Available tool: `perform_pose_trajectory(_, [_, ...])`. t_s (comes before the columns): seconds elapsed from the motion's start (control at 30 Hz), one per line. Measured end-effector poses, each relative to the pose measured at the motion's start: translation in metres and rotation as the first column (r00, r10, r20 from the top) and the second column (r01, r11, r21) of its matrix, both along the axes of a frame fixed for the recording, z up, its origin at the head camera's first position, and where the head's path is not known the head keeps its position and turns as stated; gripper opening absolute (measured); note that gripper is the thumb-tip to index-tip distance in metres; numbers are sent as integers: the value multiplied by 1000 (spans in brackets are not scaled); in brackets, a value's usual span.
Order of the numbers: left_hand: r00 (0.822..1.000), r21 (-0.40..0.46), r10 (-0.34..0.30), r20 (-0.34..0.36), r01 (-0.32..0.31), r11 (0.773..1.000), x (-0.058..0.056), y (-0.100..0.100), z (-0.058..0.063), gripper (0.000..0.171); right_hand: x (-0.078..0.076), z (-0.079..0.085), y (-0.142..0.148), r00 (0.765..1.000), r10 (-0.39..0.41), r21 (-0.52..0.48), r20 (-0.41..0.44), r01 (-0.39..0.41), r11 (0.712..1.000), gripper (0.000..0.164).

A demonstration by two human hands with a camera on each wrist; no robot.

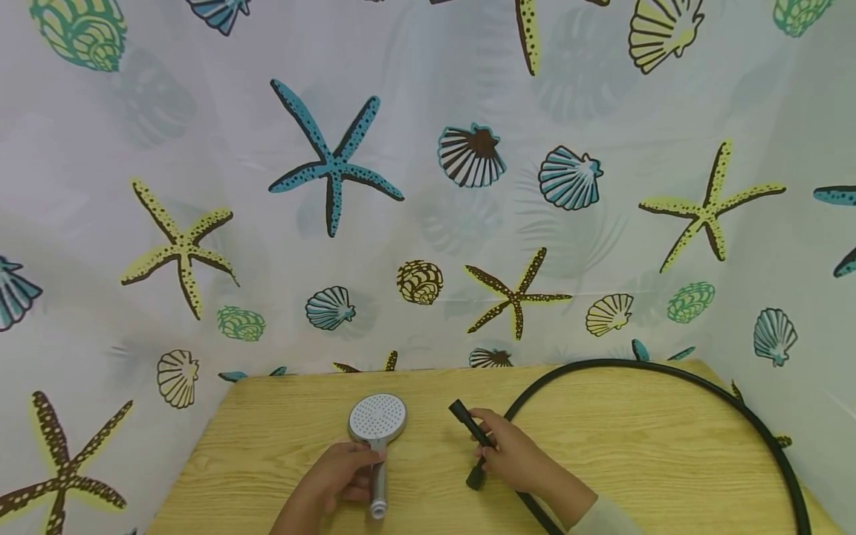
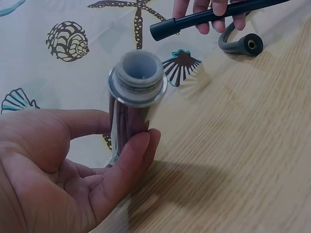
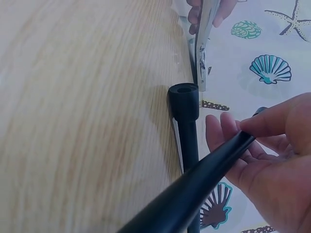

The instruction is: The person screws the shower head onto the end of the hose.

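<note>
My left hand [image 1: 345,473] grips a chrome shower head [image 1: 378,418] by its handle, with the white round spray face tilted up. In the left wrist view the threaded end [image 2: 138,73] of the handle points toward the camera, nothing attached. My right hand [image 1: 511,449] pinches a black shower hose [image 1: 476,427] near one end, that end raised and pointing up and left toward the shower head. The other hose end [image 3: 184,99] lies on the table beside the right hand, its round opening showing in the right wrist view. A gap separates the hose from the shower head.
The hose loops in a wide arc [image 1: 669,366] over the right side of the wooden table [image 1: 281,416], running past its right edge. A white curtain [image 1: 428,223] printed with starfish and shells stands behind the table and along both sides.
</note>
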State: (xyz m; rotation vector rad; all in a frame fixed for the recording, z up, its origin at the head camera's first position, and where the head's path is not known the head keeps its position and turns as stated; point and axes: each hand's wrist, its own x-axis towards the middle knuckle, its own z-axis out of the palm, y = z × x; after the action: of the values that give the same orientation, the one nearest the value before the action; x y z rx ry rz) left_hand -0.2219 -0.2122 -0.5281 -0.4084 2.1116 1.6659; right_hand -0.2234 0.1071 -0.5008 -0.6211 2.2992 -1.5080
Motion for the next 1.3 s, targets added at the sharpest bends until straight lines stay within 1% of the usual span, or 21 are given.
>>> perform_pose_trajectory(0.13, [1000,29,-12,3,12,1000,0,0,0,55,-1,-2,0,1000,0,-14,4,0,1000,59])
perform_pose_trajectory(0.23, [1000,52,-19,0,19,998,-1,-1,-1,56,-1,-3,0,1000,3,-26,11,-3,1000,60])
perform_pose_trajectory(0.3, [1000,68,-29,-3,29,997,-1,-1,-2,54,-1,-3,0,1000,8,-20,4,-8,1000,59])
perform_pose_trajectory(0.47, [998,107,-57,-9,58,993,-2,-2,-6,41,-2,-4,1,997,11,37,-76,-9,999,57])
perform_pose_trajectory(0.57, [998,136,-67,-7,67,988,-3,-3,-8,38,-2,-4,1,995,3,55,-99,3,998,56])
perform_pose_trajectory(0.73, [997,168,-71,-2,70,983,-3,-2,-7,46,-2,-5,1,996,-25,55,-91,30,998,54])
perform_pose_trajectory(1.0, [995,187,-97,-34,101,977,-2,-1,-7,61,-1,-6,0,993,-81,60,-86,87,994,52])
perform_pose_trajectory(1.2, [994,208,-90,-62,101,973,-1,0,-7,61,0,-5,-2,986,-126,62,-112,133,989,51])
perform_pose_trajectory(1.3, [992,224,-86,-89,104,969,0,1,-5,61,0,-6,-3,981,-146,55,-128,154,987,46])
